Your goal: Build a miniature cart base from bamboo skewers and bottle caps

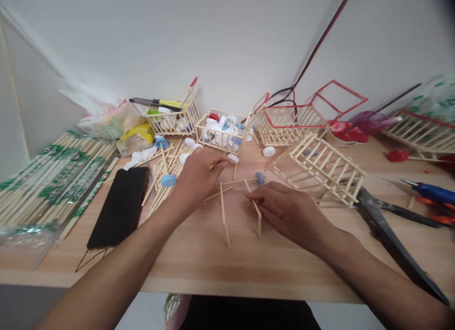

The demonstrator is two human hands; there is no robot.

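Observation:
My right hand (289, 214) is closed, its thumb and finger pinching a thin wooden stick (256, 210) that bends downward at its near end. Left of it stands a similar bent stick (222, 209). Behind both lies a stick axle with a blue bottle cap (260, 178) on its right end. My left hand (201, 173) is closed too, fingertips curled beside a white bottle cap (233, 158); what they hold, if anything, is hidden. Under and left of that hand are loose sticks (167, 171) and a light blue cap (168, 180).
Stick-built carts stand along the wall, one full of bottle caps (227, 131), another red-trimmed (291, 124). A tipped stick frame (325, 171), large scissors (387, 235) and a blue-handled tool (432, 191) lie right. Left are a phone (119, 209) and packaged chopsticks (53, 178).

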